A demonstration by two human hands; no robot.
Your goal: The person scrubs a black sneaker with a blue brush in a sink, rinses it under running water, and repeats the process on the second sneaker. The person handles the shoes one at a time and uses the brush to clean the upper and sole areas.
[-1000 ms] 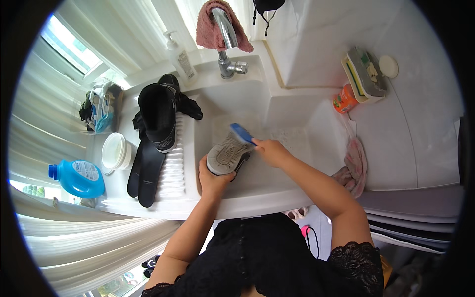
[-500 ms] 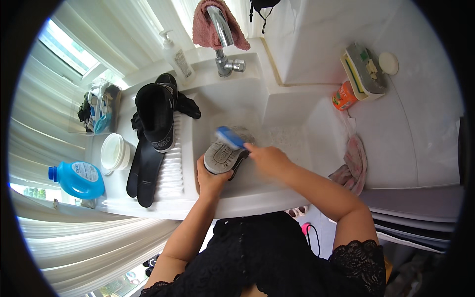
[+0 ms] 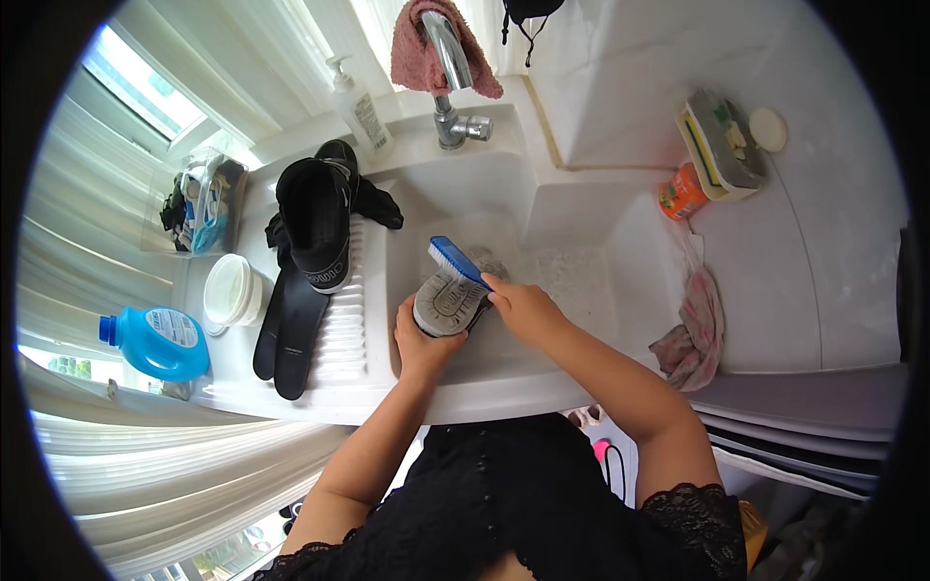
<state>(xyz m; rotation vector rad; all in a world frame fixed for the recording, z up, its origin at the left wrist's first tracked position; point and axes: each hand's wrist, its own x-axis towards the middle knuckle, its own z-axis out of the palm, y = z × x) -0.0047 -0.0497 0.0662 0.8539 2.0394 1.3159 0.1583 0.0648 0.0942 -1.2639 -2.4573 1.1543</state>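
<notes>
My left hand (image 3: 423,341) is wrapped round the heel end of a shoe (image 3: 448,306), tilted over the basin with its grey patterned sole facing up. Suds and water lie beneath it. In my right hand (image 3: 526,310) is the handle of a blue scrubbing brush (image 3: 461,263) with white bristles, its head lying across the sole's far part. Left of the basin, a second black shoe (image 3: 315,218) rests on the ribbed washboard, and two black insoles (image 3: 297,339) lie alongside it. The far end of the held shoe is partly hidden behind the brush.
The white sink (image 3: 572,387) has a chrome faucet (image 3: 451,126) draped with a pink cloth (image 3: 418,53). A pump bottle (image 3: 360,114), white tub (image 3: 231,290), blue detergent jug (image 3: 160,341) and clear box (image 3: 199,208) stand left. Rightward are an orange container (image 3: 683,192) and a hanging rag (image 3: 693,324).
The brush, blurred by motion before, now shows sharply and sits at a steeper angle on the sole. My left hand keeps its hold on the shoe. The whole view has shifted slightly.
</notes>
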